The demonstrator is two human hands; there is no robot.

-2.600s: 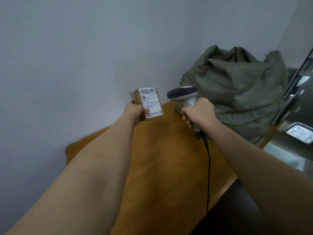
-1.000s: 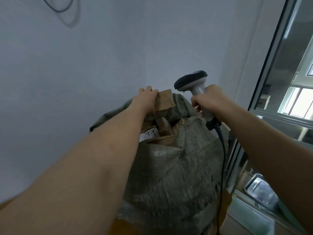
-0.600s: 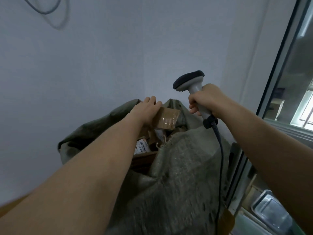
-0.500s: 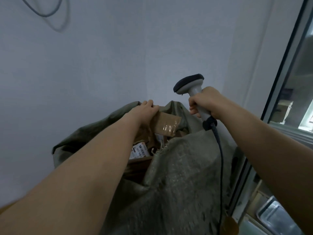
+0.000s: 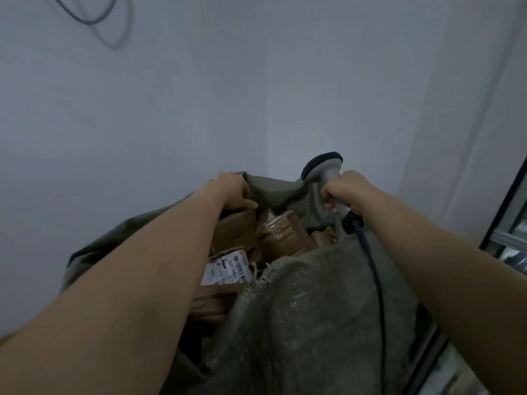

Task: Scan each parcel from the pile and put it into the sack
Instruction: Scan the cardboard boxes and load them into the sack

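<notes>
The grey-green woven sack [image 5: 313, 309] stands open in front of me, with several brown cardboard parcels inside. A tape-sealed brown parcel [image 5: 285, 232] lies on top of them, free of my hands. A parcel with a white barcode label [image 5: 228, 270] lies nearer to me. My left hand [image 5: 232, 192] hangs over the sack's far rim, fingers loosely curled above another brown box [image 5: 235, 225], holding nothing that I can see. My right hand [image 5: 342, 189] grips the handle of the grey barcode scanner [image 5: 322, 166] above the sack's right rim.
The scanner's dark cable [image 5: 370, 266] runs down across the sack's front. White walls meet in a corner behind the sack. A dark window frame [image 5: 502, 223] stands at the right edge. A loop of cable [image 5: 94, 21] hangs on the wall at upper left.
The left hand carried the taped parcel from the table over the sack's mouth and let it go; it now lies inside. The right hand kept the scanner and sank towards the rim.
</notes>
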